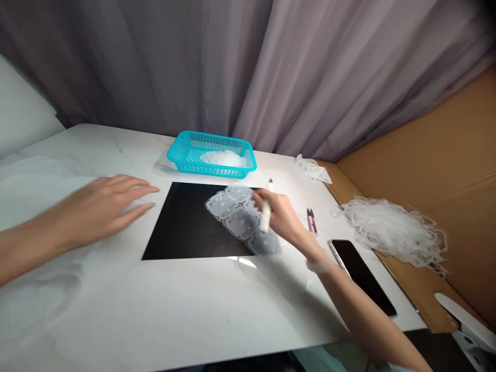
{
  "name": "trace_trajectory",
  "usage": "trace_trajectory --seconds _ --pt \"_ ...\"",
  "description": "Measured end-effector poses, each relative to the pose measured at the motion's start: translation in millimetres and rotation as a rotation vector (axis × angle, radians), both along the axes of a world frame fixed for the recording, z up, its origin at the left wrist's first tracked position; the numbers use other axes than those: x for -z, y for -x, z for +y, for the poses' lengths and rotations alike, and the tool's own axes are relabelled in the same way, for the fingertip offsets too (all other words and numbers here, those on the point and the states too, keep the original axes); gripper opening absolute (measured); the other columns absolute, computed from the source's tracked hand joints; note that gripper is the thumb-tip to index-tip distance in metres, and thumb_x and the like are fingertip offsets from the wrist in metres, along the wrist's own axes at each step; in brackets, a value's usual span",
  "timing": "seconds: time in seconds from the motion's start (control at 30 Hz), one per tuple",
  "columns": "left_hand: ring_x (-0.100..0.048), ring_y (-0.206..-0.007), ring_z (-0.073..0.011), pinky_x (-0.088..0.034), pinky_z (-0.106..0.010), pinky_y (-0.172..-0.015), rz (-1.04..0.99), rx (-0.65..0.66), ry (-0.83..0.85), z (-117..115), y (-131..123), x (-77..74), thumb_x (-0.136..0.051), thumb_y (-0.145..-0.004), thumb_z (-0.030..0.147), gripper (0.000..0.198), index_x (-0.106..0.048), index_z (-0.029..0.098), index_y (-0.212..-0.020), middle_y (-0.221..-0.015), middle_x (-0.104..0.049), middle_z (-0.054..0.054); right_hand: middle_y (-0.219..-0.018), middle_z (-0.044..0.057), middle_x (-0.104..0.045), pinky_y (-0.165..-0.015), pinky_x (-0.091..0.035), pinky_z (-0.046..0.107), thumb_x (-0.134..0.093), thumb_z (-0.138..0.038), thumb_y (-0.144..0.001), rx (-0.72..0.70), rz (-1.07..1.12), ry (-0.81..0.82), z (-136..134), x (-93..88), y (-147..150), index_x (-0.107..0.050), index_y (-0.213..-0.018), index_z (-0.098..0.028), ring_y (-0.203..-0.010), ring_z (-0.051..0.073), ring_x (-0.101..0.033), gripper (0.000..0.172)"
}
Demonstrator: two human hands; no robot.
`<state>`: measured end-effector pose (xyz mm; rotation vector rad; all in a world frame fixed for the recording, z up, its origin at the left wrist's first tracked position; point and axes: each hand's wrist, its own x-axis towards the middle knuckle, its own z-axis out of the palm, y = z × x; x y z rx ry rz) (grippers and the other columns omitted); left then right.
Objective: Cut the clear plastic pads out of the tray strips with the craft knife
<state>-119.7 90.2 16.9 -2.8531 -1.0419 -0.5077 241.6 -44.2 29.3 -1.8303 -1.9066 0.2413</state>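
Note:
My left hand (116,201) hovers over the white tabletop, left of a black mat (182,222); its fingers are apart and hold nothing. My right hand (277,209) is closed around a white pen-like stick (265,217) with a dark tip at its upper end. Below and beside that hand, a translucent whitish sheet of several joined rounded-square pieces (238,219) lies over the right part of the mat. Part of the sheet is hidden by the right hand, and its near end is blurred.
Behind the mat stands a blue perforated basket (211,168) with translucent white pieces (225,158) in it. To the right are small pink-handled snips (312,222), a phone (362,276), a whitish sheet (313,169) and a heap of white stringy scraps (391,232) by the cardboard wall (437,155).

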Motion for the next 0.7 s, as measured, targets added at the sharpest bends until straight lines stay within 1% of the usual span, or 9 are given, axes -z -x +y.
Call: trace_trajectory --seconds 0.07,0.17,0.23,0.33,0.43,0.5,0.57,0.63,0.7 --pt "-0.063 -0.116 -0.0283 -0.046 -0.044 -0.101 0.057 0.003 0.138 -6 -44 5.9 -0.042 -0.095 0.054 0.046 -0.062 0.029 -0.129 -0.124 -0.069 -0.004 -0.066 0.001 -0.061 -0.056 -0.036 0.028 -0.041 -0.036 -0.103 0.027 -0.076 0.077 -43 -2.5 -15 -0.055 -0.079 -0.021 -0.057 0.015 -0.056 0.033" --pt "-0.062 -0.117 -0.0304 -0.047 -0.044 -0.097 0.019 -0.069 0.395 -12 -106 15.2 -0.046 -0.092 0.049 0.054 -0.053 0.024 -0.139 -0.123 -0.068 -0.009 -0.068 0.004 -0.06 -0.051 -0.037 0.028 -0.05 -0.04 -0.1 0.02 -0.328 0.135 -101 2.2 -18 -0.056 -0.079 -0.021 -0.053 0.017 -0.056 0.028" --pt "-0.062 -0.116 -0.0333 -0.049 -0.045 -0.093 -0.024 -0.117 0.498 -12 -137 22.3 -0.05 -0.089 0.045 0.059 -0.047 0.022 -0.143 -0.121 -0.067 -0.012 -0.071 0.005 -0.061 -0.048 -0.04 0.029 -0.056 -0.036 -0.097 -0.003 -0.474 0.132 -128 10.4 -11 -0.056 -0.082 -0.021 -0.054 0.019 -0.058 0.021" --pt "-0.064 -0.109 -0.0368 -0.051 -0.047 -0.084 -0.079 -0.146 0.57 -10 -165 31.1 -0.055 -0.084 0.039 0.061 -0.047 0.02 -0.141 -0.112 -0.069 -0.013 -0.076 0.008 -0.064 -0.047 -0.046 0.03 -0.056 -0.015 -0.09 -0.033 -0.604 0.134 -149 26.2 0 -0.056 -0.086 -0.02 -0.062 0.022 -0.062 0.006" --pt "-0.069 -0.085 -0.0301 -0.054 -0.043 -0.076 -0.131 -0.144 0.676 -13 -177 29.3 -0.053 -0.083 0.032 0.054 -0.05 0.019 -0.135 -0.085 -0.069 -0.006 -0.077 0.01 -0.066 -0.047 -0.05 0.031 -0.047 0.006 -0.076 -0.043 -0.717 0.086 -153 34.8 2 -0.055 -0.085 -0.02 -0.067 0.024 -0.065 0.028" --pt "-0.069 -0.073 -0.0232 -0.056 -0.037 -0.072 -0.244 -0.145 0.815 -20 -177 18.3 -0.05 -0.085 0.031 0.051 -0.05 0.018 -0.134 -0.077 -0.067 -0.002 -0.075 0.009 -0.067 -0.047 -0.051 0.029 -0.042 0.011 -0.073 -0.03 -0.687 -0.01 -152 30.3 -5 -0.056 -0.085 -0.018 -0.063 0.022 -0.064 0.035" --pt "-0.067 -0.07 -0.0181 -0.058 -0.032 -0.07 -0.52 -0.185 1.05 -32 -171 -0.4 -0.056 -0.084 0.03 0.053 -0.05 0.019 -0.136 -0.079 -0.066 -0.001 -0.071 0.007 -0.067 -0.045 -0.048 0.027 -0.04 0.01 -0.08 0.021 -0.571 -0.135 -151 16.0 -16 -0.057 -0.087 -0.016 -0.055 0.018 -0.061 0.032" --pt "-0.064 -0.069 -0.0135 -0.057 -0.026 -0.067 -0.864 -0.245 1.261 -45 -156 -23.0 -0.069 -0.077 0.027 0.058 -0.056 0.022 -0.133 -0.08 -0.065 0.001 -0.069 0.005 -0.067 -0.045 -0.045 0.025 -0.045 0.001 -0.089 0.103 -0.444 -0.268 -152 -6.9 -28 -0.059 -0.085 -0.017 -0.051 0.015 -0.058 0.023" --pt "-0.061 -0.069 -0.0092 -0.056 -0.019 -0.063 -1.062 -0.276 1.276 -56 -130 -43.9 -0.076 -0.073 0.022 0.053 -0.065 0.023 -0.124 -0.082 -0.062 0.003 -0.074 0.005 -0.07 -0.047 -0.043 0.023 -0.056 -0.009 -0.09 0.196 -0.34 -0.402 -153 -34.6 -37 -0.057 -0.076 -0.019 -0.052 0.013 -0.06 0.017"
